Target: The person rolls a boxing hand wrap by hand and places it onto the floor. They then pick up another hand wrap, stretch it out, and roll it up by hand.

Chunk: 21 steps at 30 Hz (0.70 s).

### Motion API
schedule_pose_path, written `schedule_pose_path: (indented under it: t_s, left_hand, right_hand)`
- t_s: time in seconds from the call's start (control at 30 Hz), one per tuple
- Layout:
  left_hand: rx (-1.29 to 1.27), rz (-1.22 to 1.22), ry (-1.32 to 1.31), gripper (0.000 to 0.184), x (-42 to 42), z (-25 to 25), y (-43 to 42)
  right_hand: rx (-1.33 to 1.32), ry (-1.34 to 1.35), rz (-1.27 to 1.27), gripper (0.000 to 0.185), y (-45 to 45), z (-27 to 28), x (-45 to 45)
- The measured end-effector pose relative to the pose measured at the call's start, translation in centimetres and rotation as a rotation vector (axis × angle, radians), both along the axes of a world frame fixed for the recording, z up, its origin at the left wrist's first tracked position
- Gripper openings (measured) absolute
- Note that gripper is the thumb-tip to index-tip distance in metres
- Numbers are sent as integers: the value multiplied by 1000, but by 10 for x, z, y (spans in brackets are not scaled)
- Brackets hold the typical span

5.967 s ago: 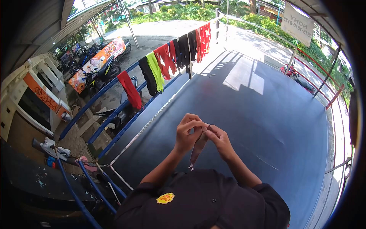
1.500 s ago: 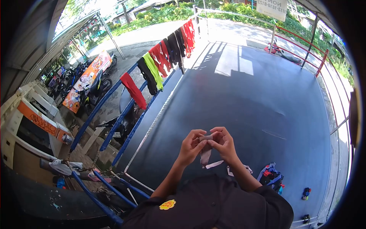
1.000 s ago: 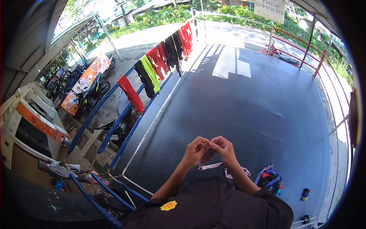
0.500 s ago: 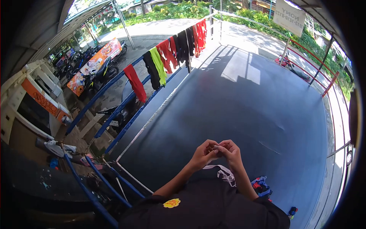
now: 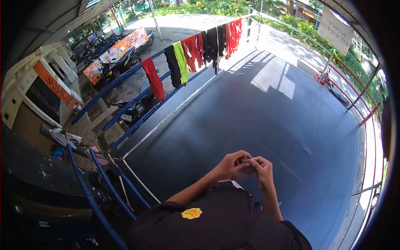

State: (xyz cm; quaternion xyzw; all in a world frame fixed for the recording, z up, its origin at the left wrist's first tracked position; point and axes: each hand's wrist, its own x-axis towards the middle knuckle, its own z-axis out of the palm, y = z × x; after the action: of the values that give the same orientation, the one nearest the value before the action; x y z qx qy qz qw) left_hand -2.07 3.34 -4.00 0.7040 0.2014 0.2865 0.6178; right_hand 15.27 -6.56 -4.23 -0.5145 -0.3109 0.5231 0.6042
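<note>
My left hand (image 5: 231, 166) and my right hand (image 5: 263, 168) meet in front of my chest, above the dark mat. Both have curled fingers, with thumbs and fingertips pinched together where the hands touch. Whatever may be between the fingertips is too small to make out. Just below them is my black shirt (image 5: 216, 212), which bears a yellow patch (image 5: 191, 213) with red lettering. A bit of pale cloth (image 5: 236, 185) shows past the shirt's edge, mostly hidden.
The dark mat (image 5: 233, 121) of a boxing ring spreads ahead, edged by a white rope (image 5: 166, 118). Red, black and yellow-green cloth strips (image 5: 179, 62) hang over blue padded ropes (image 5: 108, 87) on the left. Motorbikes (image 5: 133, 60) and an orange banner (image 5: 118, 50) stand beyond.
My head view has turned and tilted, so the surroundings shift in the frame. Both hands stay together, fingers slightly rearranged. The colourful cloth heap on the mat is now mostly hidden behind my body.
</note>
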Motion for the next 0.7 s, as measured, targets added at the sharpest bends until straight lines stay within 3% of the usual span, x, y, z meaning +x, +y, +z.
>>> schedule_pose_path:
  t_s: [0.37, 0.6, 0.7]
  left_hand:
    - [290, 62, -104, 18, 18, 8, -1]
    - [299, 123, -161, 17, 18, 0, 6]
    - [233, 29, -144, 24, 12, 7, 7]
  right_hand:
    - [33, 98, -21, 23, -6, -11, 17]
    - [-1, 217, 24, 26, 4, -3, 14]
    - [21, 245, 25, 28, 7, 7, 12]
